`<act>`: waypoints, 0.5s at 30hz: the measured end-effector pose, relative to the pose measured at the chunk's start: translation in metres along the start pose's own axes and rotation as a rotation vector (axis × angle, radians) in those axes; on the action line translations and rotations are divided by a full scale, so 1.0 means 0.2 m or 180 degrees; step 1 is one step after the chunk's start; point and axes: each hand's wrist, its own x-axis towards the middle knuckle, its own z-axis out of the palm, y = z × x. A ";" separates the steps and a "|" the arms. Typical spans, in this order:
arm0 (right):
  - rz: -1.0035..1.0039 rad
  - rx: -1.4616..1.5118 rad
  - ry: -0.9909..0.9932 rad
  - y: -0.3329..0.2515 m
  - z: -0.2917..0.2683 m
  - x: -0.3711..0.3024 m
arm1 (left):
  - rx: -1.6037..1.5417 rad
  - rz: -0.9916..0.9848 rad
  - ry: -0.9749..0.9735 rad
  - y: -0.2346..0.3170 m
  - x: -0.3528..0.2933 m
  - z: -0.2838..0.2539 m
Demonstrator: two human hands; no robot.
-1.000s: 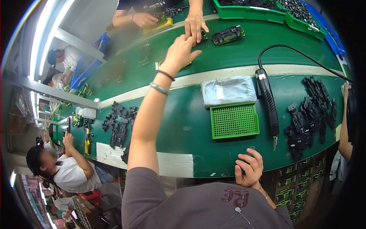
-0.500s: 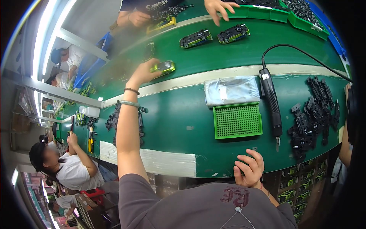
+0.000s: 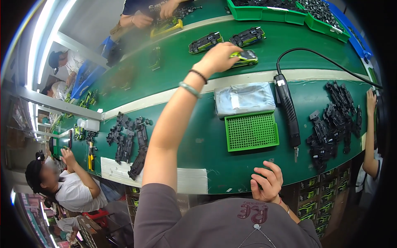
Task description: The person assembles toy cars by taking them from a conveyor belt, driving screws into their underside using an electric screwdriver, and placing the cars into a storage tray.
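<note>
Currently, left hand (image 3: 221, 57) gripping upright green car (image 3: 249, 60); two overturned cars (image 3: 206, 42) lying beyond, looking base-fitted; black parts (image 3: 328, 130) lying loose; right hand (image 3: 268, 182) resting half-curled, empty.

Grey shirt (image 3: 206, 223), 1 green bangle (image 3: 190, 89)

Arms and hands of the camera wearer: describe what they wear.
The left hand is ungloved, with a dark bracelet and a pale green bangle at the wrist. The right hand, also ungloved, has a thin red band. The sleeves are short and dark grey.
</note>
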 end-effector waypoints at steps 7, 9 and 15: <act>0.0076 0.0017 0.0062 0.01 0.00 -0.01 | 0.0610 -0.0119 -0.0144 0.10 -0.02 0.05; 0.0070 0.0071 0.0060 0.01 -0.01 -0.01 | 0.0978 -0.0423 -0.0310 0.01 -0.20 -0.06; -0.0080 0.0171 -0.0109 0.00 -0.01 -0.02 | 0.2253 -0.2136 -0.0501 -0.27 -1.13 -0.81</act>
